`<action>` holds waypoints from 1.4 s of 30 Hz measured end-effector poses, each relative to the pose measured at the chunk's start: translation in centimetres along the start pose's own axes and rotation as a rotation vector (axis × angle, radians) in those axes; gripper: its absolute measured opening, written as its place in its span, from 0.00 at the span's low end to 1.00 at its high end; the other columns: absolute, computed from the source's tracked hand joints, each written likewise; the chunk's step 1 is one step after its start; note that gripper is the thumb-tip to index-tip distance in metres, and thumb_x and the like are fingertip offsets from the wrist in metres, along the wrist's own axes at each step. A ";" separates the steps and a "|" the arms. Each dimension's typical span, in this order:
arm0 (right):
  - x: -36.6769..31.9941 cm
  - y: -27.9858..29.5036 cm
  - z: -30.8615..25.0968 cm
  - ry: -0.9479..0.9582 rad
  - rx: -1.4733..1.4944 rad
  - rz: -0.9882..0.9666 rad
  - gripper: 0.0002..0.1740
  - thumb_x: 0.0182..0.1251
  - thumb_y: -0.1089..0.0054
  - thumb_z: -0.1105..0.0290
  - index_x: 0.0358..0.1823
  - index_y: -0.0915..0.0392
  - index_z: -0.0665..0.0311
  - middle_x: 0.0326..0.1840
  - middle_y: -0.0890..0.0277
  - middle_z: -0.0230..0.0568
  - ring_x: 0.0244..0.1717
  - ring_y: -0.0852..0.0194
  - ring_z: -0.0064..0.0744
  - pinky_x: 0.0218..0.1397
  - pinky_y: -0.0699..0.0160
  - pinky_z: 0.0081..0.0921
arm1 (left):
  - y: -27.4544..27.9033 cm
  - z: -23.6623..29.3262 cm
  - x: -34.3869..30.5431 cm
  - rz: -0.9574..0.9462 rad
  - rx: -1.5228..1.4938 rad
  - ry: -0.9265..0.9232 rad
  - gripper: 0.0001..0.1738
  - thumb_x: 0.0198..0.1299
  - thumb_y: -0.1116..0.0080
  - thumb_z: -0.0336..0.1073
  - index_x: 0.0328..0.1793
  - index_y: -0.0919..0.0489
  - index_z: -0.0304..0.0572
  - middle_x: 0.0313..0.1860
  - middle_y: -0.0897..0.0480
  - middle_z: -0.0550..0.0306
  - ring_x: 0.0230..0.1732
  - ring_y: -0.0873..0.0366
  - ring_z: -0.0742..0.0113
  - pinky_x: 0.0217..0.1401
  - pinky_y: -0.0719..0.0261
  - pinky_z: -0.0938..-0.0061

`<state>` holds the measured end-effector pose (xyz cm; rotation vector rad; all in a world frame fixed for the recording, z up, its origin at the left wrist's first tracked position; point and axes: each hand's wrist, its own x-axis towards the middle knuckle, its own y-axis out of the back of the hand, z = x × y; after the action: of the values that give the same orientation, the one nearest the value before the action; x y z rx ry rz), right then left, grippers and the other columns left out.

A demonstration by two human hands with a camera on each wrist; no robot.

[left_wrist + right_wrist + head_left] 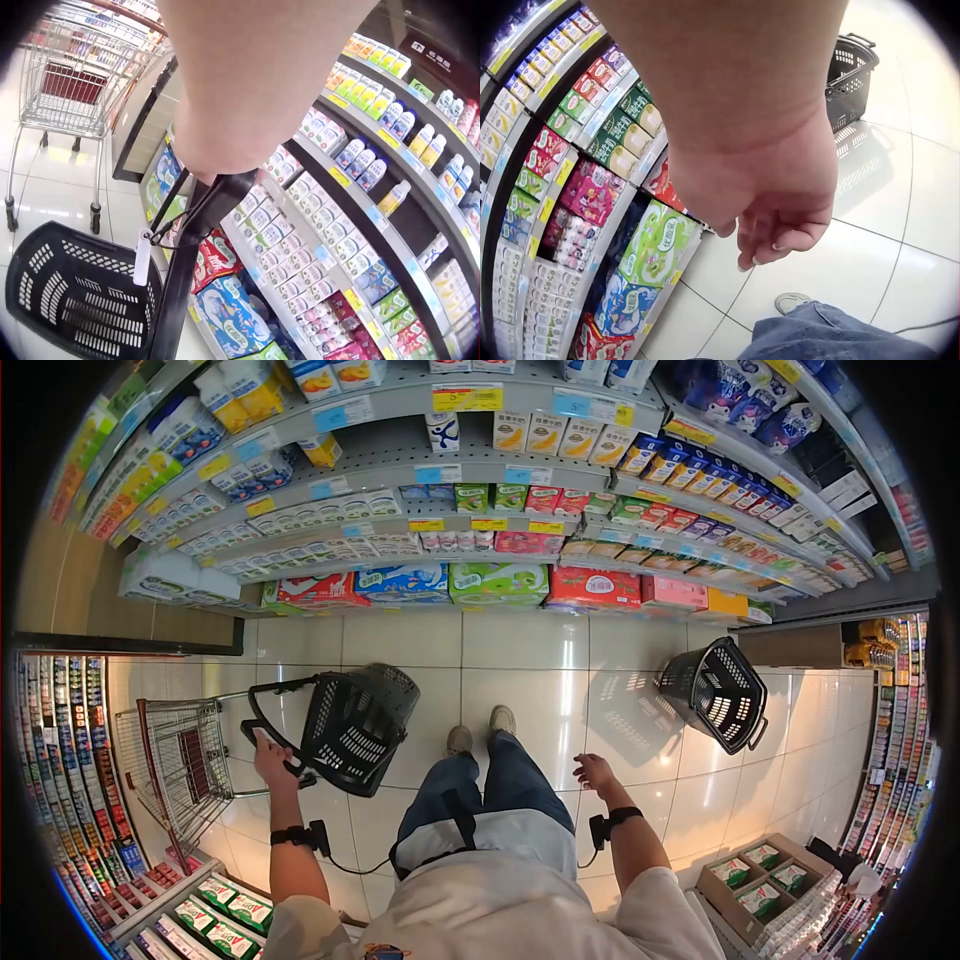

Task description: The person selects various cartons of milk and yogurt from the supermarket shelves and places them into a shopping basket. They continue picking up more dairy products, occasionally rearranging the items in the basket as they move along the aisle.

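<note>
My left hand [268,755] grips the black handle [214,206] of a black plastic shopping basket [385,685] at my left side. The basket stands tilted on the tiled floor, and in the left wrist view its slotted inside [90,300] holds nothing. A small white tag [142,256] dangles by a cord from the handle. My left fingers are largely hidden behind the wrist in that view. My right hand [761,195] hangs beside my leg with its fingers loosely curled and nothing in them.
Ahead runs a long shelf [430,525] of boxed and bottled drinks, with larger cartons [400,583] along the bottom. A metal shopping cart [180,760] stands to the left, another black basket [715,695] to the right. Boxed goods [765,880] sit behind me on the right.
</note>
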<state>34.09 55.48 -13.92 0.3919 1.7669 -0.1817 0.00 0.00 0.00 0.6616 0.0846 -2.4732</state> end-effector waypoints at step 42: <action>30.6 -29.3 -44.6 2.281 -0.336 0.480 0.21 0.53 0.34 0.81 0.51 0.24 0.66 0.52 0.21 0.49 0.51 0.24 0.47 0.56 0.26 0.39 | 16.3 -46.6 27.6 0.165 -0.160 0.135 0.38 0.71 0.52 0.65 0.66 0.32 0.35 0.53 0.21 0.43 0.54 0.20 0.49 0.55 0.17 0.57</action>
<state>-22.93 47.93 -35.76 0.8738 3.6031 1.4847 9.68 -18.50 -52.56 0.7342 0.2664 -2.2353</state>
